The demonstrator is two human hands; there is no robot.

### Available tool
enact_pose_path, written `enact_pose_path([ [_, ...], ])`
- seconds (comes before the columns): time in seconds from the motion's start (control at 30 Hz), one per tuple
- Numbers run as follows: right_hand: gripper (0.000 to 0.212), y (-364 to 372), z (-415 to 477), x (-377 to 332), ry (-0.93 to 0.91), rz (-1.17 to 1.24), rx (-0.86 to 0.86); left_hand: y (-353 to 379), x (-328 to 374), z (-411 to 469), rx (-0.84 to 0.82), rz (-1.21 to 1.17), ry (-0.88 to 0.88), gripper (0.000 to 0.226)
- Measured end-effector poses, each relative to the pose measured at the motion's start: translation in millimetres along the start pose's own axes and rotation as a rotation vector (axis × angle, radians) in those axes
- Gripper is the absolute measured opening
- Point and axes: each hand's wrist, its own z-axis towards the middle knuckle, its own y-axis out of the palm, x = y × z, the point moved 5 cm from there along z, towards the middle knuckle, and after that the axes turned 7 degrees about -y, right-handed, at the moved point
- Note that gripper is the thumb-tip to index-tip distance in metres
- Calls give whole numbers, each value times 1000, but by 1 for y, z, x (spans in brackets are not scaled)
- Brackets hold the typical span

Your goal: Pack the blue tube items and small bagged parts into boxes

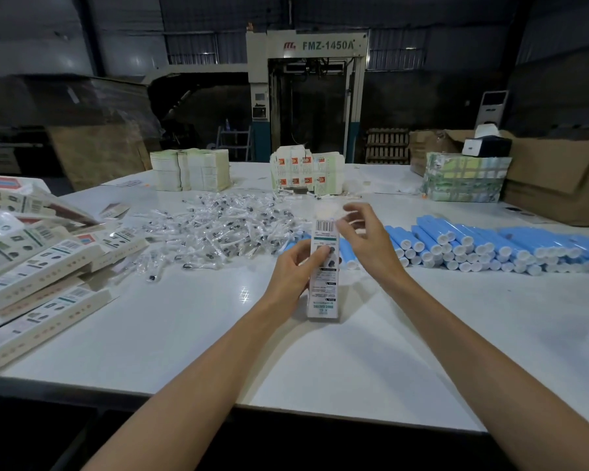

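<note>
A long white printed box [323, 287] stands upright on the white table [191, 334] in front of me. My left hand [295, 270] grips its left side near the middle. At the box's top end my right hand [364, 237] has its thumb and fingers curled on the barcoded flap, which is blurred. Blue tubes [490, 244] with white caps lie in stacked rows to the right. A heap of small clear bagged parts [218, 229] spreads across the table behind the box.
Several filled boxes [38, 266] are piled at the left edge. Stacks of flat cartons [191, 169] and printed cartons [306, 173] stand at the back, a wrapped bundle [466, 176] and brown cardboard boxes [558, 181] at the right. A large machine [306, 96] is behind the table.
</note>
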Motion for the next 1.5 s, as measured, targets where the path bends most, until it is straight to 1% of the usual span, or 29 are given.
enact_pose_path([
  [0.07, 38, 9, -13, 9, 41, 93, -99, 0, 1, 0, -2, -2, 19, 29],
  [0.1, 43, 13, -18, 12, 38, 130, -118, 1, 3, -1, -9, -1, 18, 30],
  [0.23, 46, 15, -25, 11, 15, 233, -60, 2, 6, -1, -16, 16, 28, 34],
  [0.3, 46, 14, -26, 11, 24, 256, -55, 1, 10, -2, -14, 0, 70, 49],
  [0.37, 47, 13, -27, 12, 27, 267, -60, 1, 15, -4, -38, 46, 142, 65],
  [0.43, 48, 12, -28, 12, 24, 269, -68, 1, 20, -6, -51, 133, 204, 69],
  [0.53, 47, 9, -28, 10, 16, 256, -90, 3, 22, -6, -66, 214, 216, 67],
  [0.7, 41, 7, -28, 8, -4, 282, -141, 2, 23, -5, -65, 285, 228, 63],
  [0.83, 34, 5, -28, 5, -14, 275, -199, -1, 22, -3, -73, 300, 212, 57],
  [0.97, 26, 3, -26, 3, -36, 262, -241, -3, 23, -3, -56, 318, 213, 55],
  [1.17, 23, 3, -27, 8, -44, 181, -301, -5, 21, -4, -73, 321, 169, 54],
  [1.27, 22, 3, -26, 7, -41, 193, -253, -5, 21, -4, -66, 313, 152, 56],
  [1.33, 26, 0, -23, 8, 36, 281, -154, -4, 22, -5, -70, 309, 149, 58],
  [1.4, 25, -6, -19, 12, 113, 349, -38, -2, 23, -7, -86, 304, 148, 59],
  [1.43, 25, -9, -17, 14, 128, 356, -12, -1, 23, -8, -97, 300, 148, 59],
  [1.5, 23, -10, -12, 15, 133, 345, -47, 1, 23, -9, -119, 291, 146, 58],
])
